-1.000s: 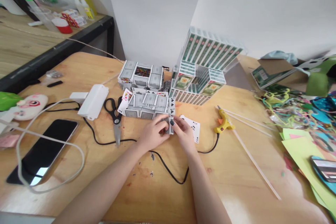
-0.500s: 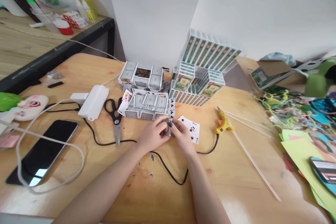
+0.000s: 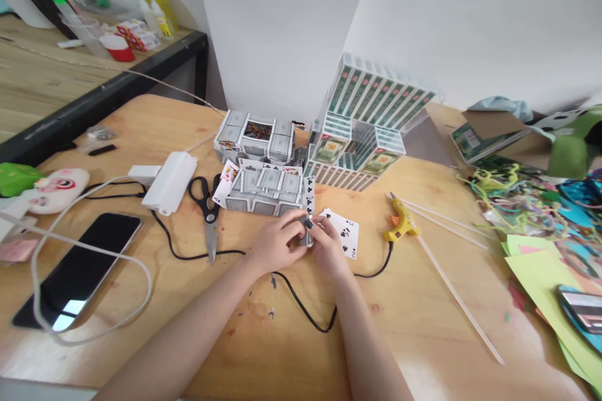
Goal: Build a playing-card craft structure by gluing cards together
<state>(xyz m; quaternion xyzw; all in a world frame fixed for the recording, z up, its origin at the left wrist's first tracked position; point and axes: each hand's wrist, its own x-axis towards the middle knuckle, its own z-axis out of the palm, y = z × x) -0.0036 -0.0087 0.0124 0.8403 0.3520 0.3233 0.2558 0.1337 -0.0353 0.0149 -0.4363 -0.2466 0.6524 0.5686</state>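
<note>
Pinching 1 grey card piece [image 3: 307, 237] with 2 hands [image 3: 276, 242] [image 3: 329, 249], 1 yellow glue gun [image 3: 402, 222], 1 pair of scissors [image 3: 210, 218]

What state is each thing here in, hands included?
Left hand, gripping a card
Right hand, gripping the same card
Card, held, partly hidden by the hands
Loose cards, face up
Scissors, lying flat
Glue gun, lying down
Phone, screen up, dark
Green packs, stacked

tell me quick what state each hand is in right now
Left hand: closed, fingers pinching a playing card.
Right hand: closed, fingers pinching the same card.
</note>
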